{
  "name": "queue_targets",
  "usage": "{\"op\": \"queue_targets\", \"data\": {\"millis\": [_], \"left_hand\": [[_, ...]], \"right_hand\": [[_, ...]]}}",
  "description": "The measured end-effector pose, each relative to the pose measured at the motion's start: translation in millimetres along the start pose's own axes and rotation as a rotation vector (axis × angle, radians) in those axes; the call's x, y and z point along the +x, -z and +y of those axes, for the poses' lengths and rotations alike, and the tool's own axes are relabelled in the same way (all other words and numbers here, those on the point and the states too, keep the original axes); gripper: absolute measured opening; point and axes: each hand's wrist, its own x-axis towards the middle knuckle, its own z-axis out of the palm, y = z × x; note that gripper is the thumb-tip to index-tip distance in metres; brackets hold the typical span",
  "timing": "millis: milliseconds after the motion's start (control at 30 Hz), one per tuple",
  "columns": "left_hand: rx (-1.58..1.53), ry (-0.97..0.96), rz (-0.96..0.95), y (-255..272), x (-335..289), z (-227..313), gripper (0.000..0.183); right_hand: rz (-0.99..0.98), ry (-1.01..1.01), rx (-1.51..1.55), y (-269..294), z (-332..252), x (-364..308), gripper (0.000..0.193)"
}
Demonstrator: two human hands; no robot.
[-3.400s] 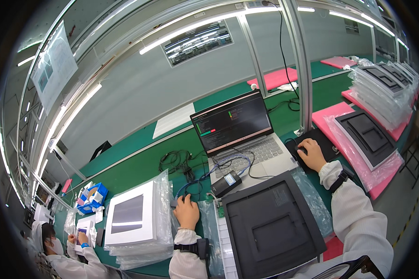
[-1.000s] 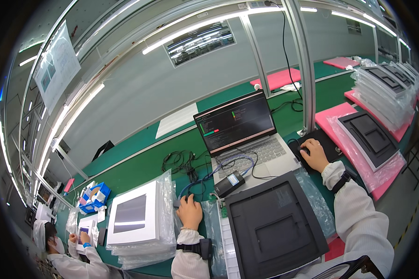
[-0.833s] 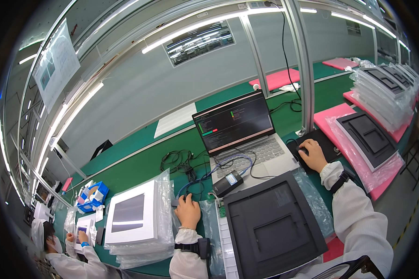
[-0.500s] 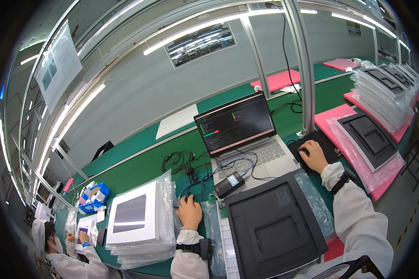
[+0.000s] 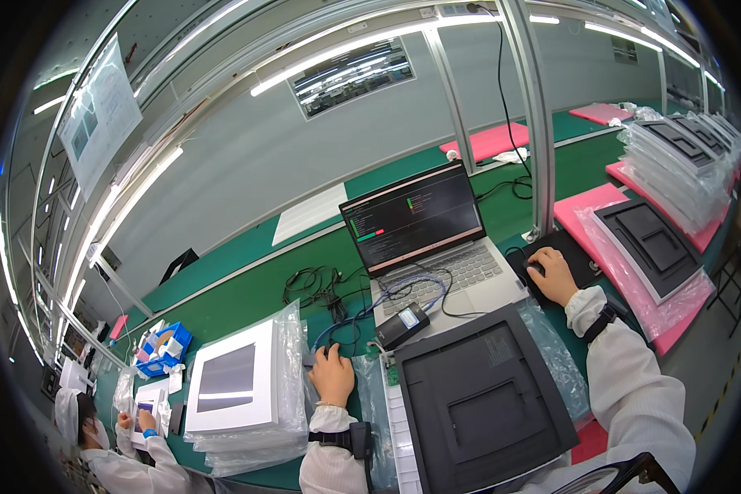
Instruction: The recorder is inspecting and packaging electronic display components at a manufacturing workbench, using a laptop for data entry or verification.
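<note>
My right hand [image 5: 554,278] rests curled on the mouse [image 5: 537,267] beside the laptop [image 5: 420,226]; I can't tell what my half-curled left hand [image 5: 333,375] holds. Snagging the blue cable [image 5: 343,322] could drag the black box [image 5: 400,327].

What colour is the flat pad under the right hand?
The pad under the right hand is black; the head view shows it best.
</note>
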Motion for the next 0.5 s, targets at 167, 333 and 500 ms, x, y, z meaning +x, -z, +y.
{"op": "queue_targets", "data": {"millis": [167,333,500], "left_hand": [[0.001,0.023,-0.039,4.2,-0.2,2.6,0.038],[0.000,0.021,-0.040,4.2,-1.0,3.6,0.039],[0.004,0.023,-0.035,3.4,-1.1,3.6,0.038]], "right_hand": [[0.003,0.006,0.003,1.1,0.0,0.0,0.018],[-0.001,-0.001,0.001,0.9,0.9,-0.3,0.019],[0.005,0.003,0.005,1.5,0.3,-0.2,0.019]]}}
